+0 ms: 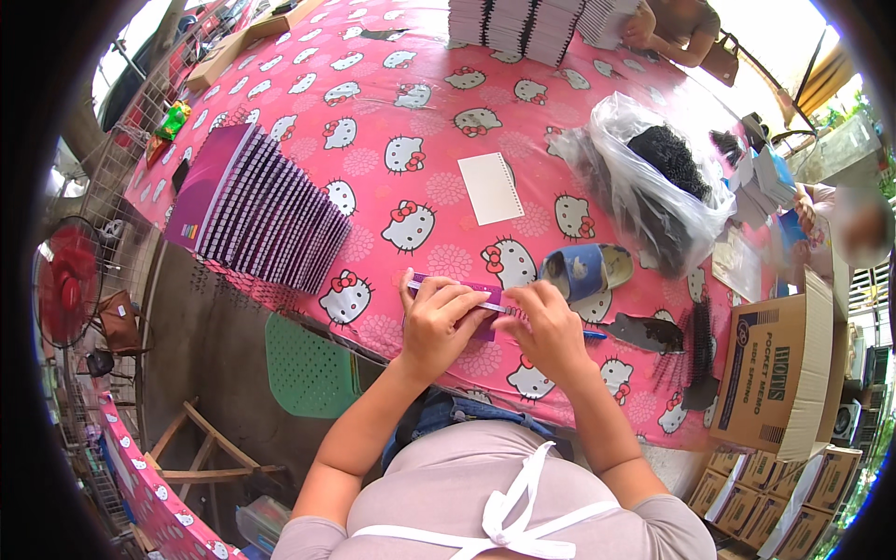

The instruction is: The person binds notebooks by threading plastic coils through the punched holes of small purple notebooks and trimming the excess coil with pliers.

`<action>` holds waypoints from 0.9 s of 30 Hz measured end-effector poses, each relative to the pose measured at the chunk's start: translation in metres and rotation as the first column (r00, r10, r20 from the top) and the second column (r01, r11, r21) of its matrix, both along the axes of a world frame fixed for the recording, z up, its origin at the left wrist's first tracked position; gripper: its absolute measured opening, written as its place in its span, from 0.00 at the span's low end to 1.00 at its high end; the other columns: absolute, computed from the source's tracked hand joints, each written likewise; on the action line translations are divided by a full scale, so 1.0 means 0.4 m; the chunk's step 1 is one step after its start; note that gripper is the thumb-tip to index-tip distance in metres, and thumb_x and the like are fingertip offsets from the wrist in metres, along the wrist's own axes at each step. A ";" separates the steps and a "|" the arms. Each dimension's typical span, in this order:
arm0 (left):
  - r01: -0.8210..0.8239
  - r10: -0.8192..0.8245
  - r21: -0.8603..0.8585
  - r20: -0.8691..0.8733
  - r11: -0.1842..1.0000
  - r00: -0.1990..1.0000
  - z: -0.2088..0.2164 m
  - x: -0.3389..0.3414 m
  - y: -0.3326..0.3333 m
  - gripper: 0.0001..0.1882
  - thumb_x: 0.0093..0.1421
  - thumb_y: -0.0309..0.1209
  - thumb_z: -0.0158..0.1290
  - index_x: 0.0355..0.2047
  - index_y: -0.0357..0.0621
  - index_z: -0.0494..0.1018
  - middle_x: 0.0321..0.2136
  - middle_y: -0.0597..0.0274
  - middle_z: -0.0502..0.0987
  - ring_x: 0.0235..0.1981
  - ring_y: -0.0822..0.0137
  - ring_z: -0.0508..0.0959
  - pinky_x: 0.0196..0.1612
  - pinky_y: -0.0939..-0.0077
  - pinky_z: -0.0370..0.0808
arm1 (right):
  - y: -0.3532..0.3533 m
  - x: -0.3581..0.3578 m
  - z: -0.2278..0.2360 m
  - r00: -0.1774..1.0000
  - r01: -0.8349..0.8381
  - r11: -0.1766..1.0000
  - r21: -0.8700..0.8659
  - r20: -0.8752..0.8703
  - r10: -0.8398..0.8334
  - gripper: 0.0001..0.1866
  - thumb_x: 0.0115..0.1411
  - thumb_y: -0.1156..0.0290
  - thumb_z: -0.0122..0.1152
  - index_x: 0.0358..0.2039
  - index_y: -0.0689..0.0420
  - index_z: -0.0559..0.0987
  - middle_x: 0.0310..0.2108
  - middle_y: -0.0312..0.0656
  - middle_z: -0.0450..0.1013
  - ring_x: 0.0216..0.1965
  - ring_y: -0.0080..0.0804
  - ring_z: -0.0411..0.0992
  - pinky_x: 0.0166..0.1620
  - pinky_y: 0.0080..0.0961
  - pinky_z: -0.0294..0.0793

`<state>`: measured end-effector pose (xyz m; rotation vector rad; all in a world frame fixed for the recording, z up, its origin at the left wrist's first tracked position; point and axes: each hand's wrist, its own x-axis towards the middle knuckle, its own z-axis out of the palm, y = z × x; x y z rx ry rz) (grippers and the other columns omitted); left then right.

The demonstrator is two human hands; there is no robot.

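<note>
Head view, as seen from where I stand by the table: one purple notebook (483,330), under both hands near the table's close edge, its pale bound edge turned away from the body. Left hand (437,317): grasping the notebook, fingers spread over the bound edge. Right hand (543,329): fingers bent, fingertips drawn together at the right end of that edge; whether they pinch the coil I cannot tell. Just beyond the right hand, one blue slipper-like item (571,271); just right of the same hand, one blue pen (595,335), partly hidden. Farther right of it, black coils (698,341) and one open cardboard box (770,373). Beyond and right of the right hand, one clear plastic bag (607,201) with black contents. Straight beyond both hands, one white spiral pad (491,189), lying flat; well beyond that, tall stacks of notebooks (523,26). Left of and beyond the left hand, one long leaning row of purple spiral notebooks (271,215). Beneath all, one pink tablecloth (373,266) with cat heads. Left of the left hand, below table level, one green perforated plastic seat (308,369).
</note>
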<state>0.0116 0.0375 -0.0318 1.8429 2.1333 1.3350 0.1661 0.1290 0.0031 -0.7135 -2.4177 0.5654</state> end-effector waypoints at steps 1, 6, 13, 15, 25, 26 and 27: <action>0.007 -0.007 0.000 0.008 1.000 1.000 0.001 0.000 0.001 0.08 0.49 0.34 0.63 0.32 0.53 0.81 0.30 0.74 0.79 0.39 0.69 0.75 0.61 0.49 0.47 | -0.003 0.002 -0.005 0.999 0.011 1.000 -0.026 0.048 -0.010 0.10 0.53 0.69 0.64 0.35 0.56 0.75 0.30 0.40 0.70 0.30 0.40 0.72 0.29 0.33 0.73; 0.021 -0.021 0.020 -0.011 1.000 1.000 -0.001 -0.014 -0.016 0.10 0.47 0.31 0.65 0.31 0.51 0.81 0.29 0.71 0.79 0.35 0.69 0.75 0.59 0.53 0.52 | 0.055 0.065 -0.012 0.988 -0.036 0.984 -0.173 0.143 0.061 0.14 0.51 0.78 0.63 0.40 0.58 0.74 0.39 0.44 0.72 0.41 0.45 0.73 0.40 0.36 0.74; 0.086 -0.085 0.008 -0.024 0.996 0.996 0.008 -0.040 -0.007 0.13 0.44 0.33 0.67 0.32 0.51 0.79 0.29 0.71 0.78 0.38 0.68 0.74 0.58 0.55 0.53 | 0.304 0.266 -0.119 0.968 0.024 0.988 0.151 0.243 -0.061 0.30 0.41 0.81 0.61 0.49 0.61 0.70 0.45 0.52 0.71 0.46 0.51 0.71 0.48 0.39 0.72; 0.053 -0.053 0.002 -0.012 0.999 0.999 0.007 -0.036 -0.006 0.14 0.42 0.35 0.68 0.31 0.52 0.78 0.29 0.71 0.78 0.39 0.68 0.74 0.59 0.55 0.53 | 0.313 0.247 -0.151 0.919 0.234 0.970 0.063 0.310 -0.242 0.29 0.42 0.78 0.62 0.49 0.62 0.70 0.44 0.52 0.72 0.45 0.52 0.72 0.48 0.37 0.73; 0.085 -0.085 -0.012 0.007 0.996 0.996 -0.019 -0.053 -0.015 0.14 0.40 0.34 0.67 0.29 0.52 0.77 0.28 0.72 0.77 0.39 0.69 0.75 0.61 0.49 0.51 | 0.198 0.092 -0.105 0.931 -0.366 0.499 -0.785 -0.313 0.189 0.34 0.39 0.75 0.74 0.50 0.61 0.73 0.41 0.40 0.76 0.41 0.23 0.74 0.49 0.25 0.73; 0.081 -0.081 -0.025 0.014 0.996 0.997 -0.020 -0.051 -0.015 0.16 0.40 0.33 0.67 0.32 0.52 0.77 0.28 0.72 0.77 0.39 0.69 0.75 0.61 0.51 0.51 | 0.190 0.091 -0.102 0.944 -0.329 0.521 -0.788 -0.265 0.196 0.33 0.40 0.75 0.74 0.50 0.61 0.74 0.41 0.40 0.77 0.42 0.23 0.73 0.49 0.24 0.72; 0.077 -0.077 -0.038 0.022 0.996 0.997 -0.020 -0.050 -0.013 0.19 0.40 0.33 0.67 0.34 0.51 0.78 0.29 0.71 0.78 0.39 0.69 0.75 0.61 0.52 0.52 | 0.187 0.087 -0.096 0.955 -0.294 0.546 -0.785 -0.217 0.203 0.31 0.41 0.75 0.74 0.49 0.61 0.74 0.41 0.39 0.77 0.42 0.22 0.73 0.50 0.24 0.72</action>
